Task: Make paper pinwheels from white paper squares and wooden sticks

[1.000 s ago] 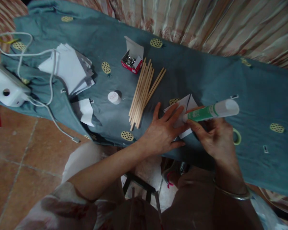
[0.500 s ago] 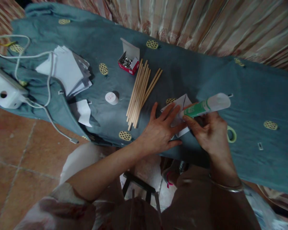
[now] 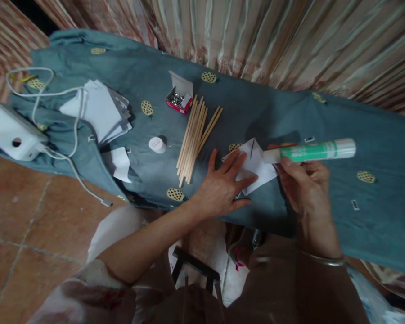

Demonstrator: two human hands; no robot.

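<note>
My left hand (image 3: 224, 184) lies on a piece of white paper (image 3: 256, 159) with its fingers spread, pressing the sheet to the cloth. Dark lines and creases show on the paper. Wrapped in my right hand (image 3: 303, 180) is a green and white glue stick (image 3: 312, 151), tilted nearly flat, its white tip over the right part of the paper. Whether that tip touches the paper I cannot tell. A white round cap (image 3: 157, 145) stands on the cloth to the left, beyond a bundle of thin wooden sticks (image 3: 193, 141).
A red box of metal pins (image 3: 179, 96), its lid up, stands behind the sticks. Farther left are a stack of white paper (image 3: 101, 110), a torn paper piece (image 3: 118, 164) and a white power strip (image 3: 15, 130) with a cable. A patterned green cloth (image 3: 273, 108) covers the table.
The glue stick has swung to a flatter angle and its tip has moved right across the paper. More of the paper shows. My left hand stays on the sheet.
</note>
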